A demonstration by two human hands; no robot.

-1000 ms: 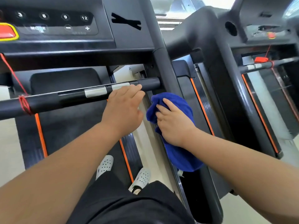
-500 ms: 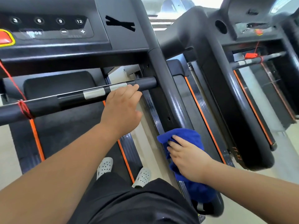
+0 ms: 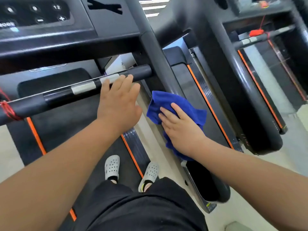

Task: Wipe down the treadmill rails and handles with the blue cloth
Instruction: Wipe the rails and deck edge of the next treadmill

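My right hand [image 3: 181, 129] presses the blue cloth [image 3: 168, 104] against the black right side rail [image 3: 160, 64] of the treadmill, about halfway down its slope; the cloth wraps the rail and hides it there. My left hand [image 3: 118, 102] rests flat with spread fingers on the black horizontal handlebar [image 3: 66, 95], near its right end, beside the silver sensor plates [image 3: 83, 88]. The rail's lower end [image 3: 211, 185] shows below my right wrist.
The console [image 3: 38, 15] with buttons sits above the handlebar. A red cord [image 3: 7, 109] is wound around the bar at the left. I stand on the belt [image 3: 70, 124] in white clogs [image 3: 112, 167]. A second treadmill [image 3: 246, 84] stands close on the right.
My right hand slid the cloth down the side rail, then back up to about the middle. My left hand stayed on the handlebar. The view shifted slightly.
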